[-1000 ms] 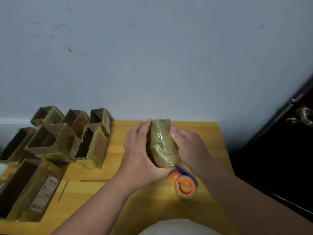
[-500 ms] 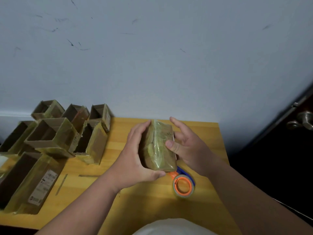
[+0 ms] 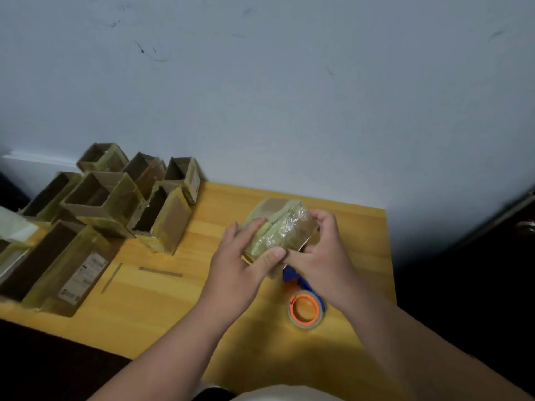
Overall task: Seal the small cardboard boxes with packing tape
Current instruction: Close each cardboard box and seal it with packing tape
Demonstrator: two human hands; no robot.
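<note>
I held the small tape-wrapped brown cardboard box [image 3: 279, 227] between both hands, left hand [image 3: 241, 267] and right hand [image 3: 315, 256] gripping it; its long axis ran away from me, tape dispenser [image 3: 305, 308] nearer my right.

Small cardboard box [image 3: 279, 227], wrapped in crinkled clear tape, tilted, held above bench centre. Tape roll [image 3: 305, 309] with orange core, blue dispenser, flat on bench near right. Open-topped taped boxes [image 3: 101, 198] clustered far left.
</note>
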